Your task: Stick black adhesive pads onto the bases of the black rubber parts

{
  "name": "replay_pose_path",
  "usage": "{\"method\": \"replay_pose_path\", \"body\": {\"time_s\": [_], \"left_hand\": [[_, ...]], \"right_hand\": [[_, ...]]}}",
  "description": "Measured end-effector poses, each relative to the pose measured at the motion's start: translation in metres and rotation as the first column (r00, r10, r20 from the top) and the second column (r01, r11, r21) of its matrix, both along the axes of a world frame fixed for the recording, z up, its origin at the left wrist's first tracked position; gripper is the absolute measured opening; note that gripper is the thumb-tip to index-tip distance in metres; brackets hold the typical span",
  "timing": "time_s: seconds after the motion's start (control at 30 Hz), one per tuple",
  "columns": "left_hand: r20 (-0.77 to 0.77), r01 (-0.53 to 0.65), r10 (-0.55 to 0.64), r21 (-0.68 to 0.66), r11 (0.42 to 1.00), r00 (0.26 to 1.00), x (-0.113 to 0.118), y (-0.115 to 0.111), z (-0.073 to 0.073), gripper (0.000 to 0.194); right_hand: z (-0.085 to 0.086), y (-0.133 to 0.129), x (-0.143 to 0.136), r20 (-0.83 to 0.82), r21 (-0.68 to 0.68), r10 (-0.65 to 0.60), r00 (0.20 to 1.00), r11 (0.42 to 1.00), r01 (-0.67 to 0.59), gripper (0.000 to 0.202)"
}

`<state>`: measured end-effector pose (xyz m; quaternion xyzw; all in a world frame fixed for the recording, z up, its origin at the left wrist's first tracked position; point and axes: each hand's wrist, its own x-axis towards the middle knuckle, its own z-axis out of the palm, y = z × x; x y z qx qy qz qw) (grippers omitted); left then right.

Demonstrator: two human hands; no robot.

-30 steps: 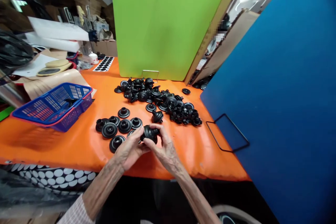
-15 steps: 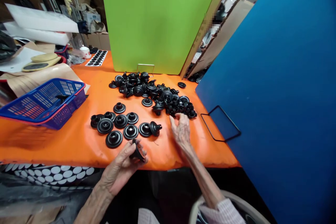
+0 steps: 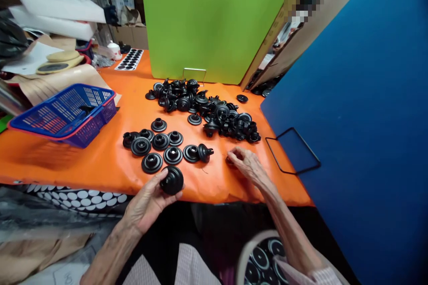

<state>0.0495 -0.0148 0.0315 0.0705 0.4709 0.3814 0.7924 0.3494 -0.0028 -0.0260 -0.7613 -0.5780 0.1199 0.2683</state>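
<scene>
A black round stepped disc (image 3: 174, 180) is gripped by my left hand (image 3: 149, 205), just above the table's front edge, its ridged face turned up. My right hand (image 3: 246, 164) is closed low over the orange table, fingertips pinched around a small dark piece (image 3: 229, 160), mostly hidden by the fingers. Several black discs with raised hubs (image 3: 160, 141) lie loosely grouped beyond my left hand. One knobbed black part (image 3: 204, 153) leans on its side against a disc there. Behind my right hand spreads a heap of black knobbed parts (image 3: 230, 120).
A blue basket (image 3: 80, 136) stands on the orange table (image 3: 132, 100) at the left. A green panel (image 3: 214, 22) rises at the back, and a blue panel (image 3: 354, 111) with a wire handle (image 3: 306, 147) flanks the right. Below is a round tub (image 3: 243, 249) of black discs.
My right hand has drawn back from the heap's edge toward the table's front, its fingers now pinched. My left hand has turned the disc so its ridged face shows. The whole view has shifted slightly.
</scene>
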Motion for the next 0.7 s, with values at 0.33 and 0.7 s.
{"method": "replay_pose_path", "body": {"time_s": [0.33, 0.7], "left_hand": [[-0.012, 0.028, -0.027, 0.108, 0.994, 1.000, -0.003, -0.010, -0.011, 0.007], [-0.069, 0.089, -0.073, 0.277, 0.957, 0.995, -0.008, -0.017, -0.013, 0.016]], "right_hand": [[0.000, -0.041, -0.019, -0.009, -0.032, 0.112, 0.994, 0.993, -0.113, 0.026], [-0.016, -0.049, 0.019, 0.234, -0.123, 0.324, 0.917, 0.945, -0.303, 0.033]]}}
